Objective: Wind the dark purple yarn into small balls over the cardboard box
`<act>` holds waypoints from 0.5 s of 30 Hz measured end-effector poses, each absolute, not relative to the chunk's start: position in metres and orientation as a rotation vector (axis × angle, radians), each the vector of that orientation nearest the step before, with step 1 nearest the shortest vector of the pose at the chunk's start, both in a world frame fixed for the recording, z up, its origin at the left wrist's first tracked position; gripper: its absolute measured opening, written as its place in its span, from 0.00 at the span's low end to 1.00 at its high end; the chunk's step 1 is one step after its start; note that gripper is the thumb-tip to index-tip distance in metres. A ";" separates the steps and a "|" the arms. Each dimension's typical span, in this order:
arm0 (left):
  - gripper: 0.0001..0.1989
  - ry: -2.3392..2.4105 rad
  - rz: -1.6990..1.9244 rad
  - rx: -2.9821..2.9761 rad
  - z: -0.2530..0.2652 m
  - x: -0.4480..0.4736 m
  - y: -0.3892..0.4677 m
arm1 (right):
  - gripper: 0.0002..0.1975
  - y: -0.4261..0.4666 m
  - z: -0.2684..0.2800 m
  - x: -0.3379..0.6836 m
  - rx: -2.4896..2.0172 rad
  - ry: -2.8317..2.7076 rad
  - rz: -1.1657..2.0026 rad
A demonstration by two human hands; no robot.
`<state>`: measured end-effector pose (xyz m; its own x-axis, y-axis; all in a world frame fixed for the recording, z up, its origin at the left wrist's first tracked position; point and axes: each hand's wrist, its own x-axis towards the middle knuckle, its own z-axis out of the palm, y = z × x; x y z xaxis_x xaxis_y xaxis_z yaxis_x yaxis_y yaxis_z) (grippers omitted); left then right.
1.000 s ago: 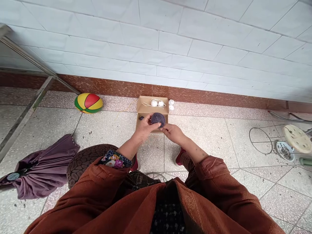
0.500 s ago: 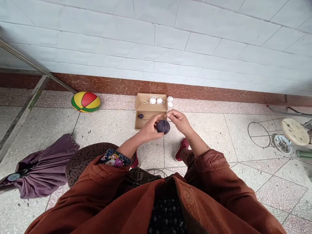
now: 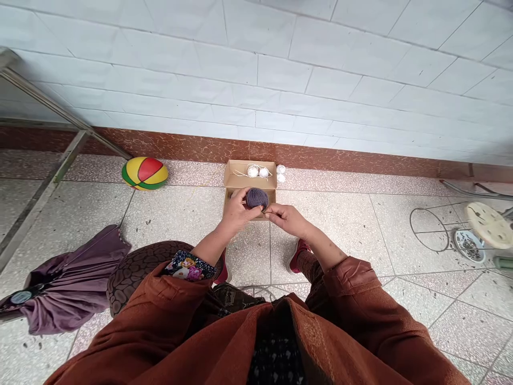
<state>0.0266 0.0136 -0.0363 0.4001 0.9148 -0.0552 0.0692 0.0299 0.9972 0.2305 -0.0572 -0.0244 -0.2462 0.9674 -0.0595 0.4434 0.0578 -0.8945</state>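
Note:
A dark purple-grey ball of yarn [image 3: 257,198] sits in my left hand [image 3: 237,210], thumb below it and fingers behind. At its lower right edge my right hand [image 3: 286,218] is closed in a pinch, with a strand of yarn between thumb and forefinger. Under both hands lies an open cardboard box [image 3: 231,181]. Two white balls of yarn [image 3: 253,170] with loose strands rest in its raised lid part. My hands and the ball hide most of the lower half of the box.
Further white yarn balls [image 3: 281,177] stand just right of the box. A coloured ball [image 3: 145,173] and a folded purple umbrella [image 3: 80,278] lie to the left. At the right are a bowl [image 3: 469,246], a wire ring stand and a stool [image 3: 489,224]. A tiled wall rises ahead.
The yarn ball has turned and moved left and slightly up in my left hand. My right hand has come down from above the ball to its lower right edge.

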 end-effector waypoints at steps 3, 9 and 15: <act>0.30 0.991 0.819 1.512 -0.034 0.026 0.013 | 0.17 -0.059 -0.009 0.238 -1.297 -1.649 1.277; 0.35 0.783 0.668 1.652 -0.031 0.028 0.004 | 0.21 -0.051 0.001 0.240 -1.218 -1.318 1.223; 0.47 0.455 0.552 1.170 -0.023 0.027 -0.008 | 0.20 -0.038 -0.018 0.235 -1.368 -1.251 1.140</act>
<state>0.0275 -0.0083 -0.0225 0.7817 0.6217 -0.0496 -0.1677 0.2861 0.9434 0.2354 -0.0384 -0.0185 0.0509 0.9978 -0.0435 0.1362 -0.0501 -0.9894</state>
